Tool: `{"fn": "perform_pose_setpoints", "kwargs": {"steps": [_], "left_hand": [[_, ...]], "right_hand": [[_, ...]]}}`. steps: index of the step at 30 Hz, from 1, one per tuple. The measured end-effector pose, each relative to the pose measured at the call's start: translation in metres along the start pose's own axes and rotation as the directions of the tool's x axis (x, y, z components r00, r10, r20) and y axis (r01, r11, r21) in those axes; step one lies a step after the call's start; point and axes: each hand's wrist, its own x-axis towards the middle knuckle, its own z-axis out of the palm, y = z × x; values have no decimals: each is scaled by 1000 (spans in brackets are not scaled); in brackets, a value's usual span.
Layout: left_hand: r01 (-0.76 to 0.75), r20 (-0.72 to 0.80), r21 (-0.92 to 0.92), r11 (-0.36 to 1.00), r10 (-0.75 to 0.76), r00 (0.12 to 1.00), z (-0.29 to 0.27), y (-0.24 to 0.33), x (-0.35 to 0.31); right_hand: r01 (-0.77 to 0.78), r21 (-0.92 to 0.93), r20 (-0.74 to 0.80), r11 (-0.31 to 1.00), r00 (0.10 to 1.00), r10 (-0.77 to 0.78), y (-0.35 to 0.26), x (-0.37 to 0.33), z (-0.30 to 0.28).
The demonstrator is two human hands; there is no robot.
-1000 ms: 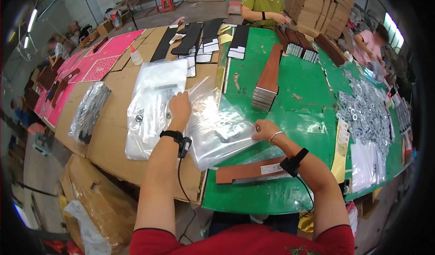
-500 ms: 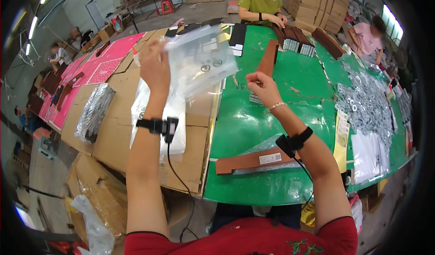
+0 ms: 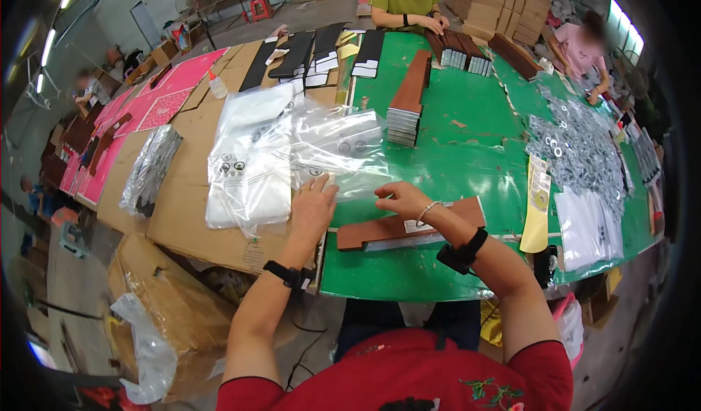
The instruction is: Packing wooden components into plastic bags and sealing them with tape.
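A clear plastic bag (image 3: 343, 144) with dark printed marks lies spread across the line between the cardboard and the green tabletop. My left hand (image 3: 314, 208) is at the bag's near edge, open, its fingers stretched over the film. To its right, my right hand (image 3: 403, 198) hovers with loosely bent fingers and thumb apart, and nothing shows in it. Just below the right hand lies a reddish-brown notched board (image 3: 372, 234) with a white label partly hidden by my hand and wrist. Left of the loose bag sits a pile of similar clear bags (image 3: 244, 192).
Beyond my hands stands a stack of brown boards (image 3: 405, 115). Metal parts in small clear bags (image 3: 569, 148) heap up at right, near a yellow sheet (image 3: 537, 203). A foil-like wrapped bundle (image 3: 150, 170) rests on the left cardboard. Co-workers stand at the far side.
The clear bag, held up by my left hand before, now lies on the table. Both hands have come down and nearer to me, and the left has let go of the bag's upper corner.
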Motion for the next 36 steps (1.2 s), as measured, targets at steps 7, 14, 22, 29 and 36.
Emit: {"fn": "perform_pose_setpoints", "kwargs": {"steps": [7, 14, 22, 29, 36], "left_hand": [[169, 145, -6, 986, -166, 975, -12, -54, 87], [187, -148, -854, 486, -570, 808, -108, -103, 229], [7, -339, -721, 693, -361, 869, -131, -21, 169], [452, 333, -885, 115, -523, 784, -40, 34, 40], [525, 332, -611, 593, -410, 850, -62, 51, 26]], "right_hand": [[18, 279, -178, 960, 984, 33, -17, -19, -19], [43, 395, -238, 917, 970, 57, -33, -40, -32], [76, 502, -165, 862, 986, 10, -46, -51, -30], [32, 623, -126, 781, 990, 60, -65, -1, 22], [295, 692, -447, 659, 892, 71, -70, 13, 30]]}}
